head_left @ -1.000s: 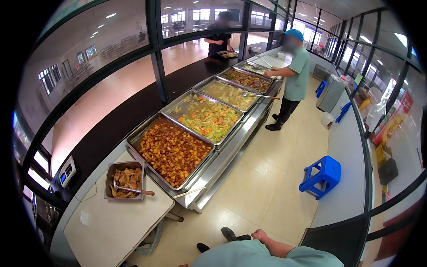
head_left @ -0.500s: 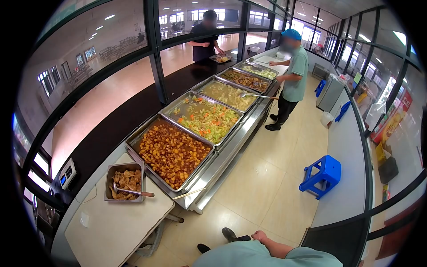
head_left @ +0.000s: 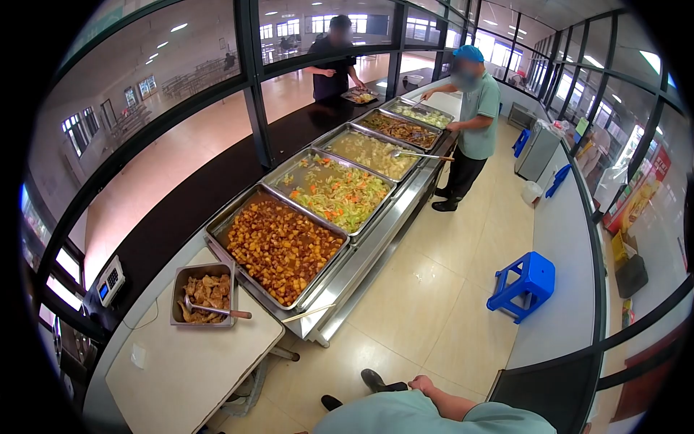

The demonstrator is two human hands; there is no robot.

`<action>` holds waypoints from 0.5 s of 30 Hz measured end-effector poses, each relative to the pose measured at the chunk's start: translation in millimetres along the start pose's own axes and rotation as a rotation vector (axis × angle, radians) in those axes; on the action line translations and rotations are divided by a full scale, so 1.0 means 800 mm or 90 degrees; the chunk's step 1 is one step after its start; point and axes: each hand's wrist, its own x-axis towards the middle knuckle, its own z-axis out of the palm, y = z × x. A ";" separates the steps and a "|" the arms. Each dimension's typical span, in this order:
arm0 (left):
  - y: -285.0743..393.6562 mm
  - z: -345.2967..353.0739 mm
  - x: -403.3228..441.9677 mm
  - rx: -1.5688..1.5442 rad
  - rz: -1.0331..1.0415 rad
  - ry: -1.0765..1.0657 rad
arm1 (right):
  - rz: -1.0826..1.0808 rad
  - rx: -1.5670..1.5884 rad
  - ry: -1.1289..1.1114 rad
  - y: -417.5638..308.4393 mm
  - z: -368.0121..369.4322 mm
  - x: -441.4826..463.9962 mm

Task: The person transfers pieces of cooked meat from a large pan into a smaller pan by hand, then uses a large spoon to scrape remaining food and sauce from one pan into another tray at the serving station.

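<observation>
Canteen serving room: tiled floor [head_left: 426, 289], with a hall [head_left: 159, 145] visible beyond dark window frames [head_left: 248, 79].
Serving line [head_left: 365, 257]: a row of steel trays [head_left: 316, 273], diced potato [head_left: 282, 249] in brown sauce nearest, shredded cabbage with carrot [head_left: 343, 195] next.
Cream bench [head_left: 181, 362]: carries a small steel pan [head_left: 206, 325] of browned meat pieces [head_left: 211, 291], just beside the potato.
Right hand [head_left: 419, 383]: low before the wearer's pale green shirt [head_left: 412, 416], seemingly loosely curled, well apart from the pan; whether it holds anything cannot be told.
Left hand: out of view; its state cannot be told.
Serving spoon [head_left: 215, 310]: lies in the pan, head among the meat, wooden grip jutting past the right rim. Probably stiff and fairly light; best held by the wood, since the metal may be greasy.
Pan handling: rigid, likely weighty with its load; opposite rims would suit two hands, kept level.
Co-worker [head_left: 477, 116]: one arm reaches over the farthest tray.
Blue stool [head_left: 531, 278]: stands near the white wall [head_left: 553, 239].
</observation>
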 end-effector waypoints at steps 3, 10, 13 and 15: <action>-0.001 0.014 0.005 -0.149 -0.098 0.022 | -0.006 -0.006 -0.006 -0.002 -0.001 -0.002; -0.003 0.011 -0.004 -0.181 -0.109 0.022 | -0.001 -0.002 -0.005 -0.005 0.001 -0.005; 0.002 0.014 -0.006 -0.312 -0.222 0.034 | 0.006 0.008 -0.009 -0.005 0.002 -0.005; -0.002 0.015 0.000 -0.196 -0.169 0.032 | -0.004 0.001 -0.013 -0.004 0.003 -0.004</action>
